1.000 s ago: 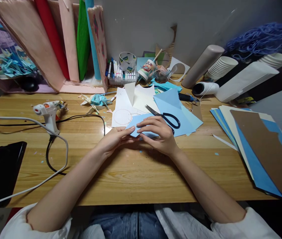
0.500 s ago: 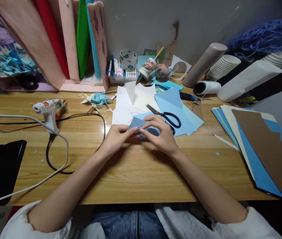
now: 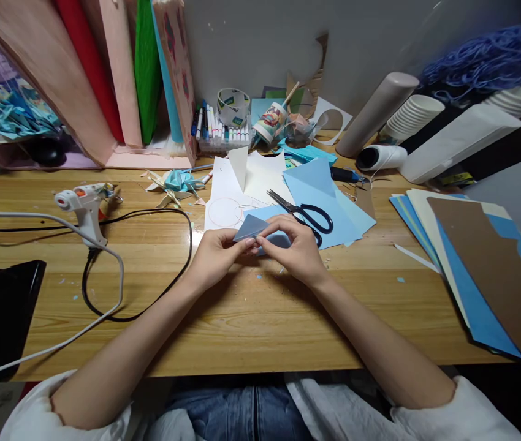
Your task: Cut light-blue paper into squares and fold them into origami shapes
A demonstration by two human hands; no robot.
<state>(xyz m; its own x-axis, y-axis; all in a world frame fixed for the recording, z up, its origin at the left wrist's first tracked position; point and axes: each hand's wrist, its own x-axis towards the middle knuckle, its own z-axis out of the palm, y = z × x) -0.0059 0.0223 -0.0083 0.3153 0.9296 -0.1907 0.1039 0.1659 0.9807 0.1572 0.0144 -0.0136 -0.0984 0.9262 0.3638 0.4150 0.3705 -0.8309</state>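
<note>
Between my two hands, above the wooden table, is a small folded piece of blue paper (image 3: 249, 227). Its left part stands up as a triangle. My left hand (image 3: 220, 252) pinches it between thumb and fingers near the lower edge. My right hand (image 3: 295, 248) grips the same paper from the other side, thumb and index fingertips meeting close to the left thumb. Just beyond my right hand lie black-handled scissors (image 3: 306, 211), on top of light blue paper sheets (image 3: 320, 187). White paper with a drawn circle (image 3: 217, 196) lies behind my left hand.
A white glue gun (image 3: 83, 208) stands at left, its cable looping toward my left arm. A black phone (image 3: 5, 306) lies near the left edge. Stacked coloured sheets (image 3: 485, 263) are at right. Behind are markers (image 3: 212, 125), a tape roll (image 3: 233, 107) and paper cups (image 3: 414, 119).
The fingers of my right hand have drawn closer together at the paper, and more of its triangular face shows. The view has shifted slightly.
</note>
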